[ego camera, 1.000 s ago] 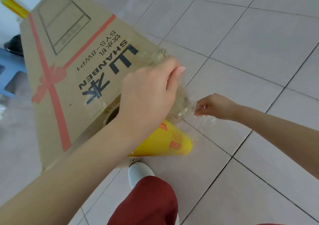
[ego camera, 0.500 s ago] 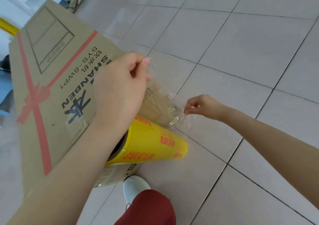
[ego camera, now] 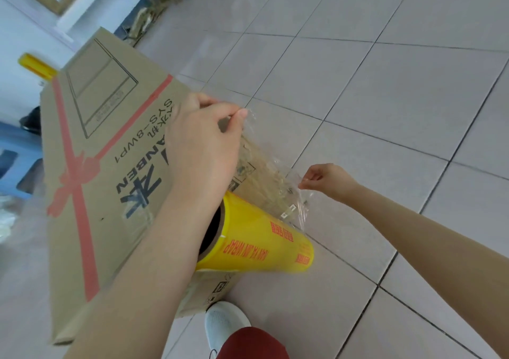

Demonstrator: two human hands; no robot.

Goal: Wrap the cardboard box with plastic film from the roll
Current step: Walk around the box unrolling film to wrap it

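A tall cardboard box [ego camera: 110, 171] with a red ribbon print stands on the tiled floor at the left. A yellow roll of plastic film [ego camera: 259, 245] leans against its right side. Clear film [ego camera: 271, 185] stretches up from the roll across the box's side. My left hand [ego camera: 203, 149] pinches the film's upper corner at the box's top edge. My right hand [ego camera: 325, 181] pinches the film's lower right edge, out from the box.
A white shoe [ego camera: 224, 328] and a red trouser leg [ego camera: 250, 345] are just below the box. A blue stool [ego camera: 16, 160] is at the left, a second yellow roll [ego camera: 35, 65] behind the box. Boxes and clutter [ego camera: 154, 3] line the far wall.
The film is spread wider: my left hand has lifted its corner up along the box's top edge, and my right hand has pulled the other edge outward. The view has tilted upward.
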